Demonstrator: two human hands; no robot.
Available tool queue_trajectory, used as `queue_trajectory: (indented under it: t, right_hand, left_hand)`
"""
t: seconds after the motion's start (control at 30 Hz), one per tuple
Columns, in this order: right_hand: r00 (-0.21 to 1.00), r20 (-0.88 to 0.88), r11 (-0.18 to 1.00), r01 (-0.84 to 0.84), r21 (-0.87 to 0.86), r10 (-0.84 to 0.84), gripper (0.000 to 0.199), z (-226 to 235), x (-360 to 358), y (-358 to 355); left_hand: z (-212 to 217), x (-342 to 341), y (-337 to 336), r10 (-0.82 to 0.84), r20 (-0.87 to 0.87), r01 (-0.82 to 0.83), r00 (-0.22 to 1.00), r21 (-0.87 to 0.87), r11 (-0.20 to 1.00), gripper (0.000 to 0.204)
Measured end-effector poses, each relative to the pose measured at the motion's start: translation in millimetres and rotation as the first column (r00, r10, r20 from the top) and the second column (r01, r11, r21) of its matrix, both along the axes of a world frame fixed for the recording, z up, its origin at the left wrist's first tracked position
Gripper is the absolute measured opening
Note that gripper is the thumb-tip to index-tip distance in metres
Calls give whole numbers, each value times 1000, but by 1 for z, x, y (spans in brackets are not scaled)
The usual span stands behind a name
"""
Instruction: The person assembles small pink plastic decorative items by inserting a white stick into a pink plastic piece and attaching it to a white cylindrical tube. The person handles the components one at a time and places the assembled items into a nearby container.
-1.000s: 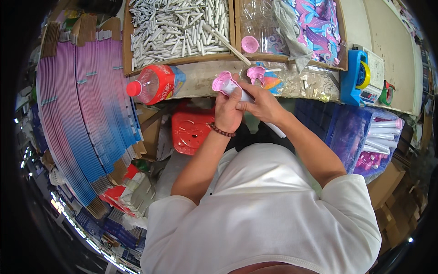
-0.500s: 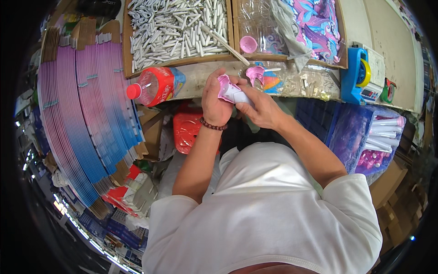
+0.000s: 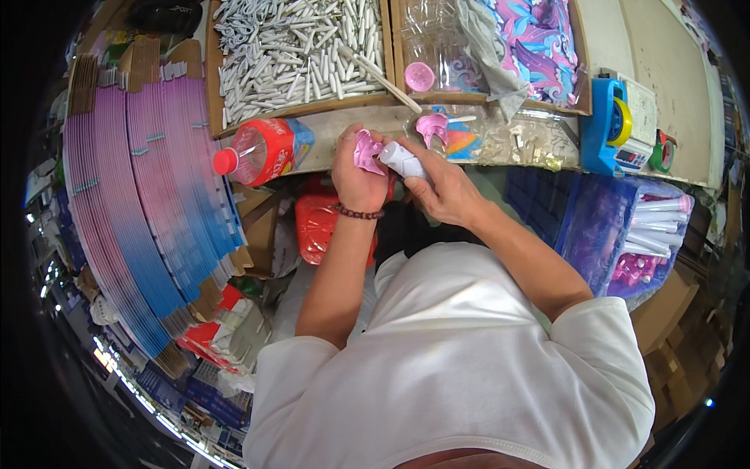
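Note:
My left hand (image 3: 359, 186), with a dark bead bracelet at its wrist, holds a pink curved plastic piece (image 3: 366, 153) with a jagged edge against its palm. Close beside it, my right hand (image 3: 451, 190) grips a white cylinder (image 3: 403, 161) whose round end faces the left hand. A small gap shows between the cylinder and the pink piece. Just beyond my right hand, a similar pink piece (image 3: 431, 129) lies on the table edge, next to a thin white stick (image 3: 462, 119).
Small white parts (image 3: 301, 55) fill one wooden-edged tray. Another holds a pink cup (image 3: 419, 76), grey cloth (image 3: 500, 70) and purple-blue pieces (image 3: 543, 47). A red-labelled bottle (image 3: 269, 148) lies left. A tape dispenser (image 3: 605, 129) and blue-lined bin (image 3: 601, 227) are right; stacked printed cardboard (image 3: 129, 195) is far left.
The white cylinder has come away from the pink piece; before, it sat in its opening. My left hand has shifted slightly left with the pink piece.

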State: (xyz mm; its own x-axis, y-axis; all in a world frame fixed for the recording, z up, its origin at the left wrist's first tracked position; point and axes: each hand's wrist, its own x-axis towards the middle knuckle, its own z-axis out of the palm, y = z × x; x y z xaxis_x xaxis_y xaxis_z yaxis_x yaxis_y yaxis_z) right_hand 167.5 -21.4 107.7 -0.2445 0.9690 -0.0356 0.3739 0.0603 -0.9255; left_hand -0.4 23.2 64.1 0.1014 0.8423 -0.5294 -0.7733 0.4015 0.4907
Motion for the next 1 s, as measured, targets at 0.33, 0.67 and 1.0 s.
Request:
queue_trajectory:
  t: [0.33, 0.67, 1.0]
  right_hand:
    - [929, -219, 924, 224, -310, -299, 43, 27, 27, 57]
    - [832, -346, 847, 244, -472, -433, 37, 28, -45, 132]
    - [945, -27, 943, 323, -80, -326, 53, 1, -30, 139]
  left_hand:
    - [1, -10, -26, -263, -163, 263, 951, -25, 964, 33]
    - [5, -17, -37, -604, -650, 784, 462, -19, 621, 43]
    - [9, -41, -23, -654, -536, 685, 534, -180, 706, 25]
